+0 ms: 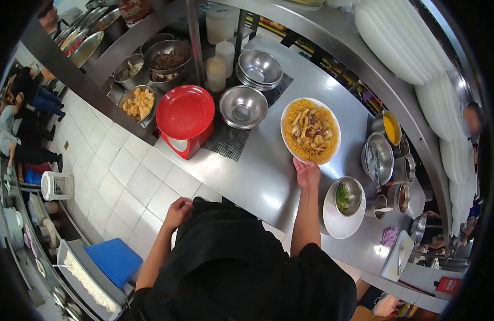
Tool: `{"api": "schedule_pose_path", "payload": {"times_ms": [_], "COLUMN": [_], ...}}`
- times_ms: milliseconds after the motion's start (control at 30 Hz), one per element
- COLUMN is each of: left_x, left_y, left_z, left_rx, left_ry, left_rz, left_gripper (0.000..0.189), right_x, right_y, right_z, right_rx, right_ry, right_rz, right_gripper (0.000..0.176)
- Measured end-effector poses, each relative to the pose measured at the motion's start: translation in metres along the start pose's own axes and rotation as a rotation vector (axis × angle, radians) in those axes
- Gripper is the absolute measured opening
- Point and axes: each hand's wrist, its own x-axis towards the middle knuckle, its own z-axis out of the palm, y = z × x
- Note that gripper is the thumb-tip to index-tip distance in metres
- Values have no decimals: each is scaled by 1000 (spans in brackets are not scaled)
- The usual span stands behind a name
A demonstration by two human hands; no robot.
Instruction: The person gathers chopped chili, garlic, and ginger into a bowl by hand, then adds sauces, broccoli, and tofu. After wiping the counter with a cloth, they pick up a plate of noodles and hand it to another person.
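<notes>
A white plate (pixel 284 140) of crispy yellow noodles (pixel 295 143) topped with a saucy mix of pieces (pixel 312 130) is at the middle of the steel counter. My right hand (pixel 308 173) grips its near rim, with some fingers partly hidden at the edge. My left hand (pixel 178 212) hangs beside my black clothing, away from the counter, its fingers loosely curled and nothing visible in them. To the right of the noodles, a white oval plate (pixel 338 224) carries a steel bowl (pixel 354 195) with green leaves (pixel 342 196) in it.
A red plate-topped container (pixel 185 115) stands at the counter's left edge, near stacked steel bowls (pixel 243 107) and squeeze bottles (pixel 216 74). Sauce pots (pixel 390 128) line the right side. White plates (pixel 399 43) are stacked overhead. A blue lid (pixel 114 262) sits lower left; people (pixel 27 99) stand beyond.
</notes>
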Motion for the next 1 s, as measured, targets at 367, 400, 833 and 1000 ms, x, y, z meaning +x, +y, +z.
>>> {"api": "schedule_pose_path", "payload": {"times_ms": [367,400,833,1000], "left_x": [75,74,-33,-80], "left_y": [123,120,55,37], "left_z": [129,128,-70,-149], "left_rx": [-879,-880,-1076,-1192], "left_ry": [-854,-866,-708,-625], "left_rz": [-121,-119,18,243], "left_gripper": [70,70,54,54], "right_x": [-136,-149,-289,-307], "right_y": [4,9,143,192], "right_z": [22,21,110,154], "right_rx": [-90,-89,-477,-583], "right_ry": [-173,-161,-420,-488], "right_rz": [120,152,461,529], "right_gripper": [46,45,69,62]}}
